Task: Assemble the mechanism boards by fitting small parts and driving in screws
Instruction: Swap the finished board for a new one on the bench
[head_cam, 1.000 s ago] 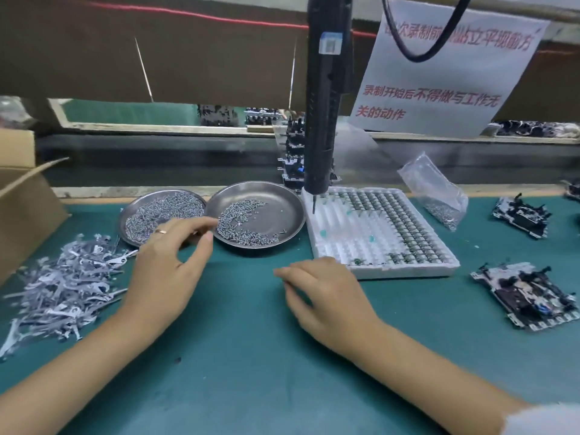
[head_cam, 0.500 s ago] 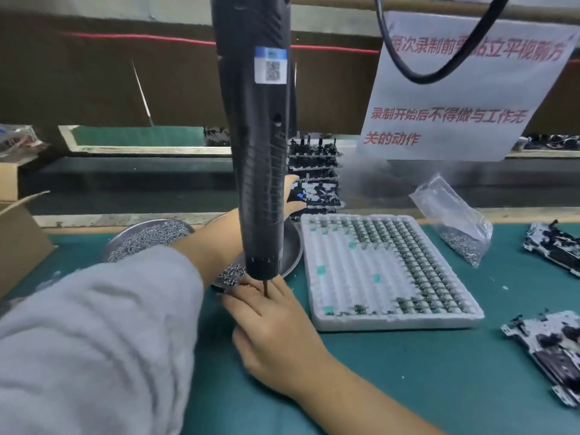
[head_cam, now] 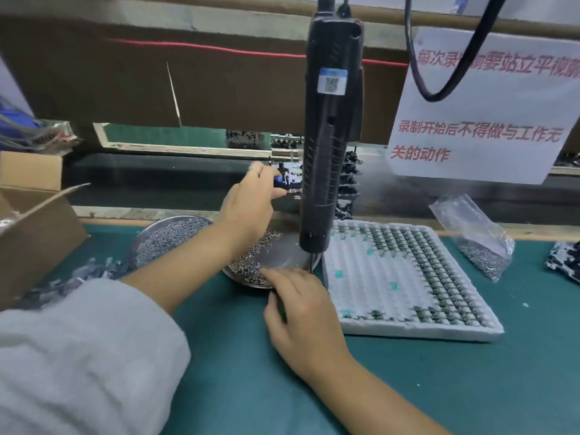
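One mechanism board (head_cam: 287,183) is held at the far edge of the green table (head_cam: 470,387), near a dark stack of similar boards (head_cam: 348,183) behind the hanging electric screwdriver (head_cam: 329,136). The left hand (head_cam: 251,202) reaches over the steel dishes, its thumb and fingers closed on the near edge of that board; a ring shows on one finger. The right hand (head_cam: 301,312) lies on the table with its fingers curled down at the near rim of the closer dish (head_cam: 282,255), fingertips among the loose screws (head_cam: 251,265); whether it has pinched one cannot be told. The screwdriver's bit points down just beside that hand. A second dish (head_cam: 166,237) of screws sits to the left, partly behind the left forearm. Right of the dishes lies a white foam tray (head_cam: 376,293) with rows of small parts filling its far and right side. A clear bag (head_cam: 477,243) of screws leans beyond it, and another board (head_cam: 565,265) shows at the right edge. A cardboard box (head_cam: 34,221) stands at the left.
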